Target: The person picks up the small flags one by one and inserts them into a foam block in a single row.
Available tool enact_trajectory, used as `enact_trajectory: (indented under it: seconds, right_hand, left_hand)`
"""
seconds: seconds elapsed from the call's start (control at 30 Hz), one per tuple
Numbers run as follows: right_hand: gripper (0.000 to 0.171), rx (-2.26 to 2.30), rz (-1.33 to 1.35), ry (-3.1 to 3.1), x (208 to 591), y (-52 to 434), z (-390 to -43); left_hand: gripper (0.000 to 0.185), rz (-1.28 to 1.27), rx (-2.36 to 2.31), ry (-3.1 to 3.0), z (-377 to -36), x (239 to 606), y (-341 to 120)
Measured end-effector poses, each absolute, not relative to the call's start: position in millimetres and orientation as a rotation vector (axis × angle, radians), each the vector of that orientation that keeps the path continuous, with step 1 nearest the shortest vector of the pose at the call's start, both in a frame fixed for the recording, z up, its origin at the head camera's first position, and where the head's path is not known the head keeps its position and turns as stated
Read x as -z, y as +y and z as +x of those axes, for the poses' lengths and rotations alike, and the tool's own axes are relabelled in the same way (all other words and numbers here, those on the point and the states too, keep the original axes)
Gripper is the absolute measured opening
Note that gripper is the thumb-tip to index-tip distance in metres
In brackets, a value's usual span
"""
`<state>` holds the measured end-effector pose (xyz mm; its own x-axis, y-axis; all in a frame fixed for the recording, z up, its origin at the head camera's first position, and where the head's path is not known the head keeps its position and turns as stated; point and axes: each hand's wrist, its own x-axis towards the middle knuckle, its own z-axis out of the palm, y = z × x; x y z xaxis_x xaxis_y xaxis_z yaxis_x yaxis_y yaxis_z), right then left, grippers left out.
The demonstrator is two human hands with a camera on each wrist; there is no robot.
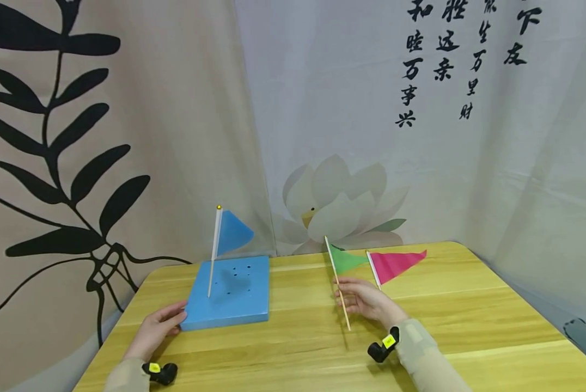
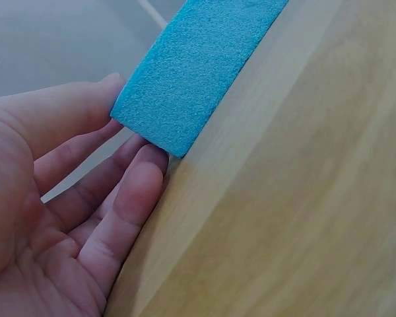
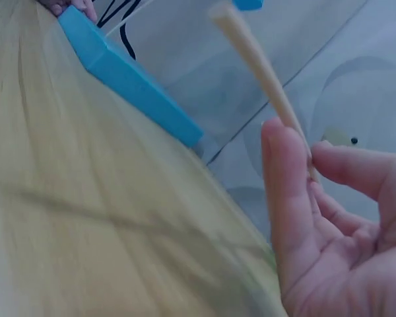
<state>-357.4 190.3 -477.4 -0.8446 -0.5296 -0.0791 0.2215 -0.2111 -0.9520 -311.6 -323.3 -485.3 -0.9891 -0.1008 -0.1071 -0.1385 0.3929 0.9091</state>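
At the near left corner of the blue foam board [image 1: 251,311], my left hand [image 1: 157,329] holds the edge; in the left wrist view its thumb [image 2: 86,109] rests at the upper edge and its fingertips meet the lower corner. A blue flag [image 1: 231,233] on a white-sleeved stick stands in the board, leaning slightly right. My right hand [image 1: 366,299] pinches the thin wooden stick [image 3: 254,59] of a green flag [image 1: 344,260] between thumb and fingers. That stick tilts, its bare lower end over the table. Behind this hand is a pink flag [image 1: 398,265], its stick partly hidden.
Several small holes dot the board's top. The wooden table [image 1: 293,359] extends around both hands, with its far edge near a printed curtain [image 1: 332,109]. Black wrist cameras [image 1: 382,347] are worn on both wrists.
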Motion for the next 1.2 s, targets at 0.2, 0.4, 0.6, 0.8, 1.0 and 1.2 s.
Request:
enact_trajectory:
  seconds: [0.2, 0.4, 0.6, 0.8, 1.0, 1.2]
  right_hand:
    - [0.035, 2.155, -0.299, 1.600, 462.5, 182.2, -352.0]
    - [0.036, 2.165, -0.353, 1.650, 446.8, 172.0, -348.0]
    - [0.032, 2.211, -0.407, 1.721, 429.9, 165.4, -340.7]
    - [0.032, 2.270, -0.449, 1.818, 406.7, 162.4, -336.8]
    - [0.037, 2.316, -0.492, 1.920, 382.2, 158.2, -335.1]
    - [0.042, 2.339, -0.510, 1.942, 369.9, 149.4, -335.8]
  left_hand:
    - [0.064, -0.215, -1.696, 2.590, -311.3, 484.9, -323.6]
    - [0.065, -0.223, -1.710, 2.581, -311.6, 486.2, -324.3]
    - [0.065, -0.213, -1.717, 2.591, -312.4, 487.7, -323.5]
    - [0.065, -0.214, -1.709, 2.598, -312.4, 488.9, -324.9]
    - [0.066, -0.219, -1.697, 2.599, -312.1, 488.9, -326.2]
    - [0.067, -0.231, -1.709, 2.598, -314.0, 490.3, -325.7]
